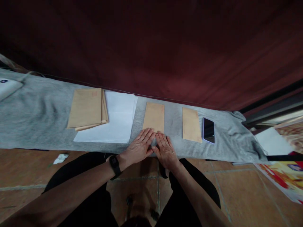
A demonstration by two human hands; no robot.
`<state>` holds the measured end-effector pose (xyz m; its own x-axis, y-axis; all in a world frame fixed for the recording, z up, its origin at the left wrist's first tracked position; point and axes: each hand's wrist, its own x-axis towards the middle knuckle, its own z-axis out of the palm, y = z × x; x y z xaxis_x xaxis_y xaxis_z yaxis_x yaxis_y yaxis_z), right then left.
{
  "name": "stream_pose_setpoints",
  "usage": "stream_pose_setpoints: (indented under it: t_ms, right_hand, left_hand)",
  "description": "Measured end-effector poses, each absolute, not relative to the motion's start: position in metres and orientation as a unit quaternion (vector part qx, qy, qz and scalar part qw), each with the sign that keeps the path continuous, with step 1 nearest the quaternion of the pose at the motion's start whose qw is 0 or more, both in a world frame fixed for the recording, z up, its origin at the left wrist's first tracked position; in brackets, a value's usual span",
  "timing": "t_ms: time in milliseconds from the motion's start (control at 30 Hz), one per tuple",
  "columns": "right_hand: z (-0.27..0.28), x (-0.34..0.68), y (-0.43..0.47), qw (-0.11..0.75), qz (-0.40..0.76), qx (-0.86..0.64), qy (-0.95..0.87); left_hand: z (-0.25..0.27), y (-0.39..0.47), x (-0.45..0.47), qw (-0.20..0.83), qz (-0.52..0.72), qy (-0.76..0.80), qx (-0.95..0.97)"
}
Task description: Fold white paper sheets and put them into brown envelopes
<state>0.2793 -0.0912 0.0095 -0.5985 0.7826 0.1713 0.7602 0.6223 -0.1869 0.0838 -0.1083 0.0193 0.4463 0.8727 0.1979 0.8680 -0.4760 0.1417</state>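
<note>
A brown paper envelope (153, 116) with small red print lies flat on the grey cloth in front of me. My left hand (140, 146) rests palm down at its near edge, fingers stretched out over the lower left corner. Beside it, my right hand (166, 151) lies palm down too, fingertips at the lower right corner. Both hands are open and hold nothing; the thumbs nearly meet. Off to the right lies another brown envelope (191, 124). On the left, a stack of brown envelopes (86, 107) partly covers white paper sheets (118, 119).
A phone (208, 130) lies right of the second envelope. The grey cloth (47, 116) covers a long narrow surface against a dark red panel (153, 50). A white device with a cable (10, 87) sits far left. A crumpled tissue (61, 158) lies on the tiled floor.
</note>
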Motion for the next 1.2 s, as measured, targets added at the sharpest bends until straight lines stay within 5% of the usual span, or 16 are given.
stream_pose_setpoints:
  t_ms: [600,1200]
  right_hand:
    - [0.008,0.288,-0.086,0.148,0.060,-0.476,-0.865]
    - [0.031,0.252,-0.060,0.154,0.165,-0.470,-0.853]
  left_hand:
    - [0.010,-0.098,0.072,-0.014,0.176,0.584,0.793]
    - [0.012,-0.094,0.096,-0.003,0.142,0.451,0.881]
